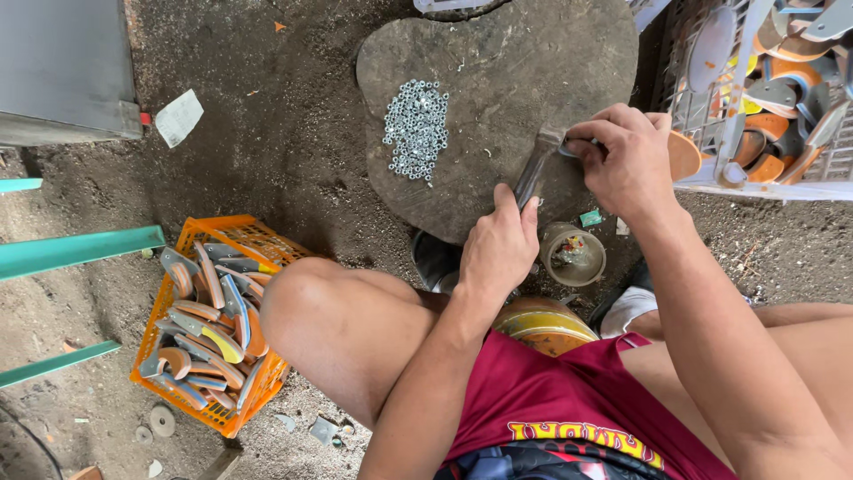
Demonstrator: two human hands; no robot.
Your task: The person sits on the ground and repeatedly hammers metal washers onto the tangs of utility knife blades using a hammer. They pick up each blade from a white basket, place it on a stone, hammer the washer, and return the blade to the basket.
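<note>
From the head camera, the left hand (pixel 499 249) grips the handle of a grey metal tool (pixel 536 174) lying across a worn wooden block (pixel 498 71). The right hand (pixel 626 160) pinches closed on the tool's far end, perhaps on a small part hidden under the fingers. A heap of small nuts (pixel 415 127) lies well apart on the block. An orange crate (pixel 213 320) of handled blades sits beside the bare knee; a white crate (pixel 755 98) stands right; a small tin (pixel 573 255) sits below the block.

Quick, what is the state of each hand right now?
Left hand: closed on the metal tool, near its lower end.
Right hand: closed, fingers pinching the tool's upper end on the wooden block.
</note>
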